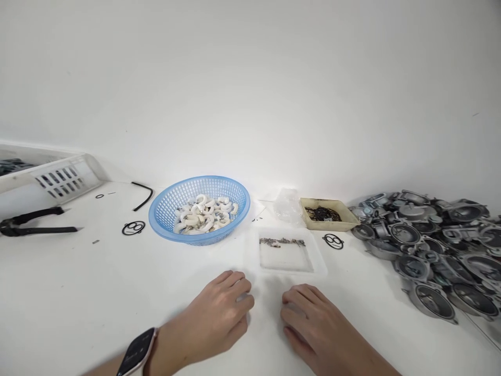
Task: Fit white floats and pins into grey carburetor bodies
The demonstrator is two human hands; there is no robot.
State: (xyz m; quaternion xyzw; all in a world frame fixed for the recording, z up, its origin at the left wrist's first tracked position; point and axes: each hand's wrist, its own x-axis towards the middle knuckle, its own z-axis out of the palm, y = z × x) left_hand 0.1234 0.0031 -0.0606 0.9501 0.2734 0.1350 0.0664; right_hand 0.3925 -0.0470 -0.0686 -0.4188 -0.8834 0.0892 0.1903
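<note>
My left hand (225, 310) rests on the white table with its fingers curled in and nothing visible in it; a watch is on that wrist. To its right, my right hand (309, 326) also lies on the table, fingers curled, with no object showing. Just beyond both hands is a shallow clear tray (287, 259) with small brownish metal pieces along its far side. A blue mesh basket (158, 222) holding white curved parts (205, 214) stands past my left hand.
Grey metal housings (415, 266) are heaped at the right. A cream box (332, 226) of dark rings sits beside a plastic bag (287, 206). Black gaskets (333, 241) lie nearby. At the left are a white crate (62, 183) and a black-handled tool (39, 230).
</note>
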